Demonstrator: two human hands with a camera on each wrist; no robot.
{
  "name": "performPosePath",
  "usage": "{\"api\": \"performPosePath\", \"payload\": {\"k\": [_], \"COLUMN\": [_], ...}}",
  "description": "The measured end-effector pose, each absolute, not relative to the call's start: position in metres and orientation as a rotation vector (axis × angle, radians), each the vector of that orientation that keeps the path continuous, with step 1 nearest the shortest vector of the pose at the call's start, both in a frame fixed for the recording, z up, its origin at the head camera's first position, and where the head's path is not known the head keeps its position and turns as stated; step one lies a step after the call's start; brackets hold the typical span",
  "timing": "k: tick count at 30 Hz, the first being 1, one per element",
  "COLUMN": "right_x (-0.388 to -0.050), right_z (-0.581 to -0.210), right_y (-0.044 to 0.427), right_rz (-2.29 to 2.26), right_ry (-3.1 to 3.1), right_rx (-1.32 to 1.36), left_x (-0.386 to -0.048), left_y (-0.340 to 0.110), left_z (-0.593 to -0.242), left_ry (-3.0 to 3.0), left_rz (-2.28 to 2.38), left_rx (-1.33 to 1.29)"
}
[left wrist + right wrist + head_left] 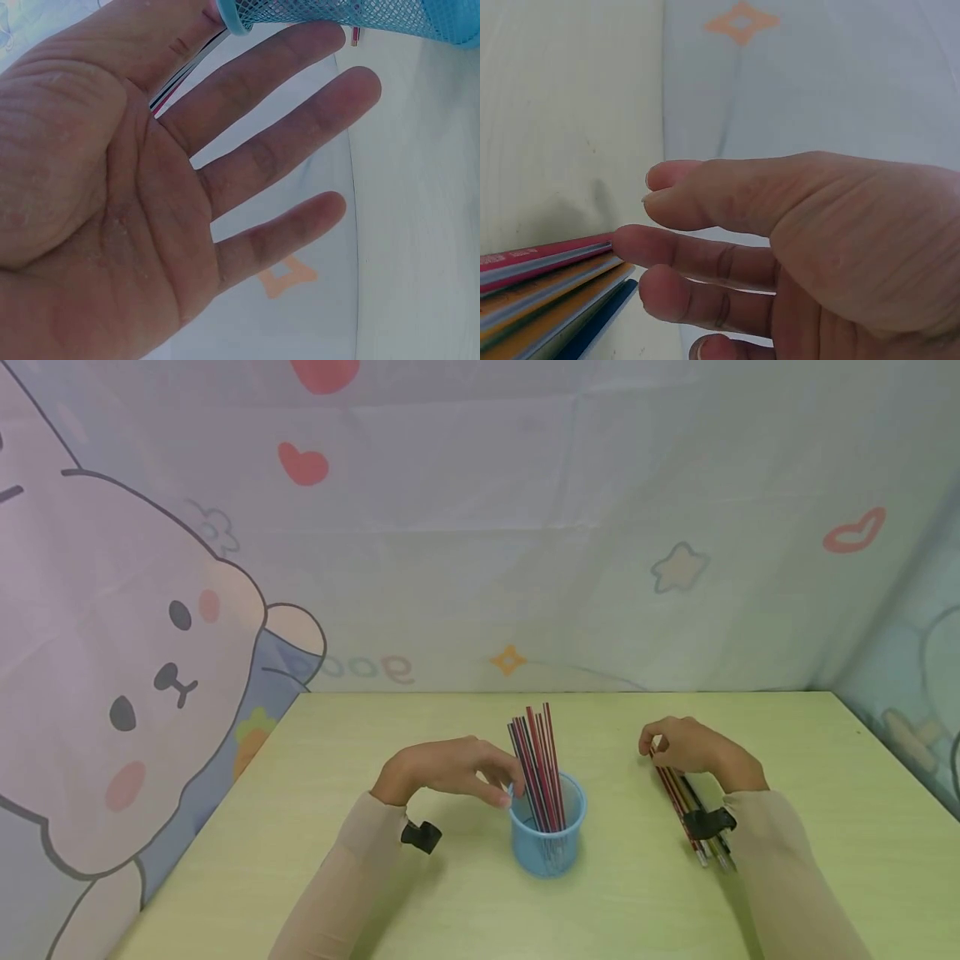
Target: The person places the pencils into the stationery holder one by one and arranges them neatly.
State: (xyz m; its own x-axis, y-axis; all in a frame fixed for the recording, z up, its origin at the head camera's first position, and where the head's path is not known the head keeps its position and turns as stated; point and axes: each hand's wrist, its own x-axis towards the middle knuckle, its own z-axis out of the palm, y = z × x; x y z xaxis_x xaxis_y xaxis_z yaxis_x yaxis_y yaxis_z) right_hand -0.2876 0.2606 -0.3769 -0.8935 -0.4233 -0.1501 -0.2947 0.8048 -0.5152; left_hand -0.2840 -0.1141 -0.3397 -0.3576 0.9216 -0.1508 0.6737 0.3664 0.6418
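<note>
One blue mesh cup (546,856), upright on the pale table (615,902), holding slim pencils (540,768); contents plain in the head view only. One left hand (453,767) at the cup's left rim; left wrist view adds straight, spread fingers, thumb at the rim, any grip there hard to tell. One right hand (690,747) at the far end of a loose bundle (677,797), right of the cup: seemingly pinching from the head, but right wrist view shows extended fingers, one fingertip at a red pencil (547,259).
</note>
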Motion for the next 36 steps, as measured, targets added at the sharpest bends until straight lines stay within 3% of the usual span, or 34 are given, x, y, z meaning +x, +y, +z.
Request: {"api": "performPosePath", "payload": {"k": [36], "right_x": [-0.281], "right_z": [-0.39], "right_y": [0.227], "right_rz": [-0.679], "right_ry": [2.661], "right_rx": [-0.56], "left_x": [-0.285], "left_y": [-0.113], "left_z": [-0.342], "left_ry": [2.127], "left_rz": [0.683], "left_rx": [1.384]}}
